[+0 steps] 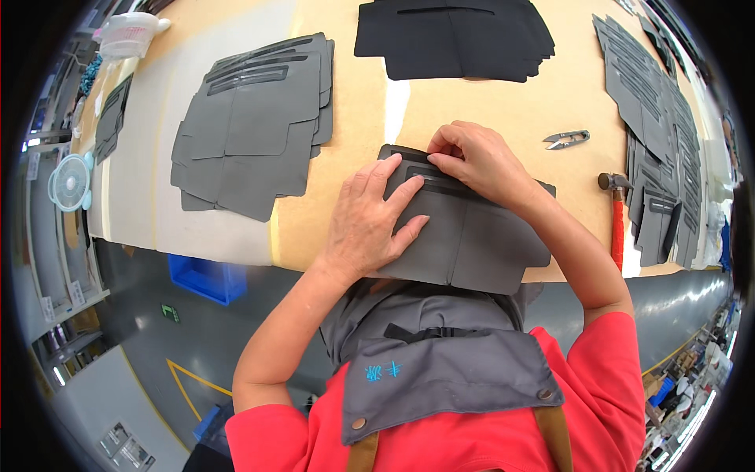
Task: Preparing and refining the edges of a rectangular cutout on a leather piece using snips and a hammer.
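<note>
A flat grey panel [495, 236] with a centre crease lies at the table's near edge, partly overhanging it. Along its far edge runs a dark slotted border with a black strip [410, 152]. My left hand [370, 208] rests on the panel's left part, fingers spread and nothing gripped. At the far edge, my right hand [477, 161] has thumb and forefinger pinched together on the black strip; the other fingers curl in. Its fingertips partly hide what they hold.
Grey panels [259, 126] are stacked at left, black panels [456, 39] at the far side, more grey panels [653, 141] at right. Thread snips [567, 140] and a red-handled hammer [617, 224] lie right of my arm. A small fan [71, 182] and jug [126, 35] stand left; a blue crate [206, 277] sits below.
</note>
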The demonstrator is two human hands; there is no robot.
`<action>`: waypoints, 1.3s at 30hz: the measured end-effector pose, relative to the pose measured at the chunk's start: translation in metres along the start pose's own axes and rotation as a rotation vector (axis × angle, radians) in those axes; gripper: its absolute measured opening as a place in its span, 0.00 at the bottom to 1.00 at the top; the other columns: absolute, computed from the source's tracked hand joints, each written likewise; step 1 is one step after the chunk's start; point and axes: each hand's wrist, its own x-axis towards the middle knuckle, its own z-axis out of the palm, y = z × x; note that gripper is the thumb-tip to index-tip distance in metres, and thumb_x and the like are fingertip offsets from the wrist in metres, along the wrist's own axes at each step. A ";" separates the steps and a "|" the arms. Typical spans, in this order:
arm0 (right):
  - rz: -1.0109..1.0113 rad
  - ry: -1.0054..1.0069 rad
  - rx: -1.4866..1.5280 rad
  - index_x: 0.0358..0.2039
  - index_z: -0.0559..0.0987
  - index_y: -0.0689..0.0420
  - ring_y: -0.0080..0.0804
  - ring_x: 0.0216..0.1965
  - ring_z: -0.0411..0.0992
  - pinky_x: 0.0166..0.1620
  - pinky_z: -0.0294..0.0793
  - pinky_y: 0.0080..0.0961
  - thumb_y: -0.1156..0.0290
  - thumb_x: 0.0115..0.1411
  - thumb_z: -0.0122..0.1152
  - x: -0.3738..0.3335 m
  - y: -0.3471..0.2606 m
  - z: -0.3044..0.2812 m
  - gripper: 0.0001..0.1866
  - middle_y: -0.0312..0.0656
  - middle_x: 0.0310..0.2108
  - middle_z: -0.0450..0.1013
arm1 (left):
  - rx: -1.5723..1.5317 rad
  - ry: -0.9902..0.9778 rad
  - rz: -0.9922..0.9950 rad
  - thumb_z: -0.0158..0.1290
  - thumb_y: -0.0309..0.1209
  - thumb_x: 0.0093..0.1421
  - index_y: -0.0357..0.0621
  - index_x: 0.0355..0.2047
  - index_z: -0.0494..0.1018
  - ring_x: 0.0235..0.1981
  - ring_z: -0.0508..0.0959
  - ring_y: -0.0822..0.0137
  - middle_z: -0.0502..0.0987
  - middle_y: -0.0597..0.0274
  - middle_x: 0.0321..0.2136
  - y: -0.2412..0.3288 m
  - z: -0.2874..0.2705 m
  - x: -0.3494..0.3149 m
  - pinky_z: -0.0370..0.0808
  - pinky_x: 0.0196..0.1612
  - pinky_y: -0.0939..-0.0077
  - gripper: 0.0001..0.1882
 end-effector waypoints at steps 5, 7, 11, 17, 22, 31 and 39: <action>-0.169 0.110 -0.012 0.36 0.81 0.59 0.43 0.37 0.76 0.43 0.76 0.37 0.71 0.61 0.63 0.003 0.002 0.013 0.06 0.44 0.32 0.77 | -0.009 -0.006 -0.036 0.64 0.42 0.58 0.43 0.60 0.73 0.62 0.68 0.50 0.67 0.50 0.63 -0.001 0.002 -0.003 0.64 0.65 0.55 0.32; -0.166 0.109 -0.015 0.36 0.81 0.59 0.43 0.37 0.76 0.42 0.76 0.37 0.71 0.61 0.64 0.000 0.002 0.013 0.06 0.43 0.32 0.76 | -0.022 -0.008 -0.058 0.65 0.42 0.57 0.42 0.61 0.72 0.63 0.68 0.51 0.67 0.50 0.63 -0.002 0.002 -0.003 0.64 0.65 0.55 0.34; -0.223 0.128 -0.077 0.39 0.83 0.59 0.36 0.36 0.77 0.39 0.77 0.30 0.75 0.61 0.66 -0.004 0.007 0.013 0.06 0.41 0.34 0.76 | -0.002 -0.030 -0.046 0.65 0.42 0.57 0.39 0.63 0.69 0.64 0.67 0.51 0.67 0.49 0.63 -0.001 0.003 -0.002 0.63 0.65 0.55 0.37; -0.348 0.213 -0.054 0.40 0.83 0.57 0.40 0.36 0.74 0.40 0.77 0.34 0.76 0.57 0.68 -0.005 0.011 0.023 0.10 0.41 0.33 0.75 | -0.008 -0.032 -0.059 0.64 0.43 0.57 0.39 0.65 0.67 0.65 0.67 0.51 0.67 0.49 0.64 0.000 0.005 -0.002 0.63 0.66 0.55 0.38; -0.506 0.231 -0.228 0.42 0.83 0.58 0.37 0.37 0.73 0.42 0.78 0.31 0.78 0.53 0.67 -0.006 0.016 0.023 0.14 0.39 0.36 0.75 | 0.001 -0.039 -0.070 0.63 0.43 0.57 0.39 0.66 0.66 0.65 0.67 0.51 0.66 0.49 0.65 0.001 0.008 -0.004 0.63 0.67 0.55 0.39; -0.539 0.144 -0.293 0.51 0.82 0.61 0.38 0.41 0.71 0.47 0.78 0.30 0.78 0.49 0.64 -0.003 0.015 0.023 0.24 0.40 0.41 0.73 | 0.033 -0.026 -0.091 0.64 0.44 0.56 0.38 0.65 0.66 0.65 0.66 0.48 0.66 0.49 0.64 0.001 0.006 -0.005 0.64 0.66 0.53 0.39; -0.610 0.129 -0.384 0.53 0.80 0.63 0.35 0.39 0.69 0.46 0.74 0.27 0.76 0.52 0.65 -0.002 0.009 0.026 0.25 0.38 0.41 0.71 | -0.013 -0.014 -0.102 0.65 0.43 0.55 0.36 0.63 0.67 0.65 0.66 0.48 0.66 0.46 0.63 0.001 0.008 -0.009 0.65 0.65 0.53 0.39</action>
